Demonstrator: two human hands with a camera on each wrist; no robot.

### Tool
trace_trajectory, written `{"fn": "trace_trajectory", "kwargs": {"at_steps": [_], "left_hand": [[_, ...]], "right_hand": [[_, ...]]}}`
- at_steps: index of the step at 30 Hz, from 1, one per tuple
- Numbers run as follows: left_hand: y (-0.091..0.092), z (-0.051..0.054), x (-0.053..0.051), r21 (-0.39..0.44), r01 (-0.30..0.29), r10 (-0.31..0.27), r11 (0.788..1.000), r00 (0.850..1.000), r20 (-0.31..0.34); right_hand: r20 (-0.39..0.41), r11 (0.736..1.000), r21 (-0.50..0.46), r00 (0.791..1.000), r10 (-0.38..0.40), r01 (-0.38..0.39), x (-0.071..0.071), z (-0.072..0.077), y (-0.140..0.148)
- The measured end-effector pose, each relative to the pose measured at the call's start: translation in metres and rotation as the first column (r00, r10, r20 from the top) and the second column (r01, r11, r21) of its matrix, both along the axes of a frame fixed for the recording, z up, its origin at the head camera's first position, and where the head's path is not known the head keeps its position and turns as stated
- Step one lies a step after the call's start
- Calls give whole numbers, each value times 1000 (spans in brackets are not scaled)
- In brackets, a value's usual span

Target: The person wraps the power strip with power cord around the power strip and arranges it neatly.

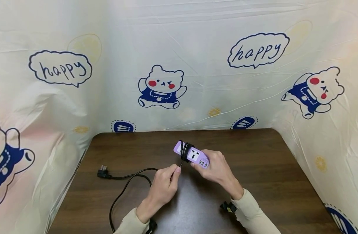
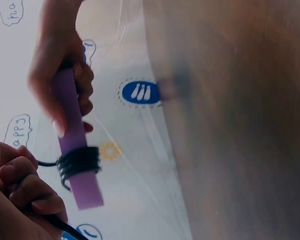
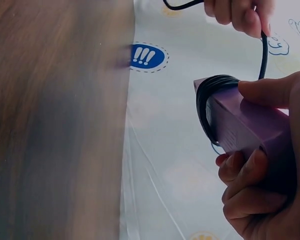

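A purple power strip (image 1: 203,158) with sockets and several USB ports is held above the table by my right hand (image 1: 217,167), which grips its near right end. Several turns of black power cord (image 1: 185,152) are wound round the strip's other half. Just below left of the strip, my left hand (image 1: 165,183) pinches the cord, and a short taut stretch runs up from it to the coil. In the right wrist view, the fingers and thumb wrap the strip's body (image 3: 255,120). The loose cord trails left across the table to a black plug (image 1: 103,172).
The brown wooden table (image 1: 255,156) lies under both hands. A pale curtain (image 1: 208,65) printed with bears and the word happy stands behind and along both sides. Black straps (image 1: 228,207) show near the sleeves.
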State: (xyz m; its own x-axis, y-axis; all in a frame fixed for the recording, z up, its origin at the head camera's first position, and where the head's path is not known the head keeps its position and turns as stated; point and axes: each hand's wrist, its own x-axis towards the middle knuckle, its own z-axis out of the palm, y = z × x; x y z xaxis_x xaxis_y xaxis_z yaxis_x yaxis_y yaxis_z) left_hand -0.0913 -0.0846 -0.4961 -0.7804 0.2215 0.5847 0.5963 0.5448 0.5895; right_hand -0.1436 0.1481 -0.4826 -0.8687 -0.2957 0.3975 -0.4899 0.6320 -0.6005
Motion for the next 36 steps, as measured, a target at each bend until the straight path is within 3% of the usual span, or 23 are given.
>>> {"fn": "trace_trajectory", "kwargs": {"at_steps": [6,10,16,24,27,33,36], "left_hand": [[7,-9,6,89,63,-67,994,996,50],[9,-15,9,150,102,-113,983,991,68],[8,-21,11,202,161,-179,966,981,74],[6,-23,8,281,245,-285,928,952,114],[6,-24,8,331,298,-354,896,927,125],[7,-27,6,449,414,-523,792,839,150],[7,-26,5,462,425,-538,779,831,142]], "right_hand": [[33,1000,-5,999,-21,21,2,0,-3],[109,999,-48,994,1,4,4,2,-2],[226,987,-155,972,71,-36,7,3,0],[253,949,-296,948,191,-112,3,7,3],[262,941,-311,940,218,-131,4,11,4],[256,920,-358,931,259,-158,9,15,4],[258,917,-370,932,256,-150,12,17,2]]}}
